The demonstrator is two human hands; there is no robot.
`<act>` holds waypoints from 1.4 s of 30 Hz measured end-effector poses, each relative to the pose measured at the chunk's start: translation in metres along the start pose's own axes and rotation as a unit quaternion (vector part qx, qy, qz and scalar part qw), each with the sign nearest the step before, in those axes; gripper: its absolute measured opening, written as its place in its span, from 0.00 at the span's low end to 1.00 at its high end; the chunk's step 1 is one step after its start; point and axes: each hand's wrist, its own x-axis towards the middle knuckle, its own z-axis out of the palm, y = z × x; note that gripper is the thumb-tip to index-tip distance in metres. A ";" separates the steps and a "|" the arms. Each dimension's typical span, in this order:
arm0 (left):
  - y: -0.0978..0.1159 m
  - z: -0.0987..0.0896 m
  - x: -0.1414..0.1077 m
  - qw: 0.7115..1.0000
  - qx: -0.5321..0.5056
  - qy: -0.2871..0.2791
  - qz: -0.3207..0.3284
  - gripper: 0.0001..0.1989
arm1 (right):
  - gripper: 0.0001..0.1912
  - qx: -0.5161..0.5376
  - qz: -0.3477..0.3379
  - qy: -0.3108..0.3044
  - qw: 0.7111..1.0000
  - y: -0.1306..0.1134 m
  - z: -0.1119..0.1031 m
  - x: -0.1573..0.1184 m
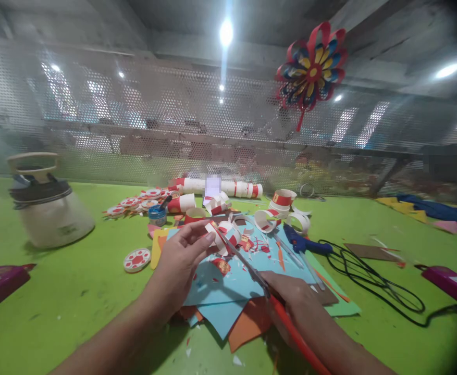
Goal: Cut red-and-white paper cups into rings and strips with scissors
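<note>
My left hand [189, 245] pinches a small white and red paper piece [211, 230] between thumb and fingers. In my right hand [291, 294] are red-handled scissors [247, 268], their long blades reaching up to that piece. Below both hands lies light blue paper [212, 291], strewn with red and white scraps. An orange sheet [249, 323] sticks out from under it. Just beyond the blades are curled strips cut from paper cups, among them a white and red ring [267, 221].
A blue glue gun [306, 242] with a black cord lies right of the papers. Stacked cups [228, 186] lie along the back. Decorated discs [136, 259], a blue jar [157, 215] and a large white container [54, 213] stand left. A flower pinwheel [313, 70] hangs above.
</note>
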 end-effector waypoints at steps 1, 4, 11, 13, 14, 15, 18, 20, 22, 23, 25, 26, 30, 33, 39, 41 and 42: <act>0.001 0.000 0.001 1.000 -0.014 -0.006 -0.009 0.19 | 0.08 -0.008 -0.001 -0.001 1.000 0.001 0.000 0.000; 0.002 -0.002 0.003 0.998 -0.037 -0.021 -0.034 0.18 | 0.09 -0.018 -0.008 0.001 1.000 0.003 0.001 0.002; -0.002 -0.003 0.005 1.000 -0.012 -0.010 -0.008 0.18 | 0.11 0.018 0.001 -0.009 1.000 -0.003 -0.002 0.004; -0.004 -0.003 0.004 1.000 -0.013 -0.001 -0.006 0.19 | 0.10 0.023 -0.008 -0.006 1.000 -0.003 -0.002 0.003; -0.004 -0.002 0.004 1.000 -0.012 0.005 -0.006 0.19 | 0.10 0.020 -0.011 -0.003 1.000 -0.003 -0.001 0.003; -0.005 -0.002 0.004 1.000 -0.009 0.011 -0.005 0.20 | 0.11 0.014 -0.013 -0.001 1.000 -0.002 -0.001 0.002; -0.006 -0.002 0.004 1.000 0.001 0.021 0.003 0.20 | 0.12 -0.009 -0.018 0.000 1.000 0.003 0.002 0.001; -0.007 -0.002 0.004 1.000 -0.002 0.019 0.009 0.19 | 0.13 -0.019 -0.023 0.003 1.000 0.005 0.004 0.000; -0.006 -0.002 0.004 1.000 -0.004 0.013 0.011 0.18 | 0.12 -0.021 -0.021 0.005 1.000 0.006 0.006 -0.001; -0.006 -0.002 0.004 1.000 -0.005 0.010 0.012 0.17 | 0.12 -0.018 -0.022 0.006 1.000 0.006 0.007 -0.001; -0.006 -0.001 0.003 1.000 -0.004 0.008 0.009 0.17 | 0.10 -0.013 -0.027 0.007 1.000 0.006 0.007 -0.001; -0.006 -0.001 0.003 1.000 -0.004 0.010 0.008 0.17 | 0.09 -0.014 -0.032 0.008 0.999 0.006 0.007 -0.001; -0.005 0.000 0.002 1.000 -0.014 0.011 -0.001 0.17 | 0.06 -0.032 -0.034 0.008 0.999 0.009 0.008 -0.002; -0.003 -0.001 0.003 1.000 -0.014 0.002 -0.008 0.18 | 0.06 -0.037 -0.038 0.007 0.999 0.011 0.008 -0.002; 0.002 -0.006 0.005 1.000 -0.016 -0.024 -0.008 0.12 | 0.09 0.008 0.009 -0.017 1.000 0.003 0.003 0.001; 0.002 -0.006 0.006 1.000 -0.008 -0.017 -0.005 0.14 | 0.10 0.023 0.013 -0.024 0.999 0.000 0.001 0.002; 0.002 -0.006 0.005 1.000 -0.004 -0.013 -0.006 0.16 | 0.10 0.028 0.012 -0.025 0.999 -0.001 0.000 0.003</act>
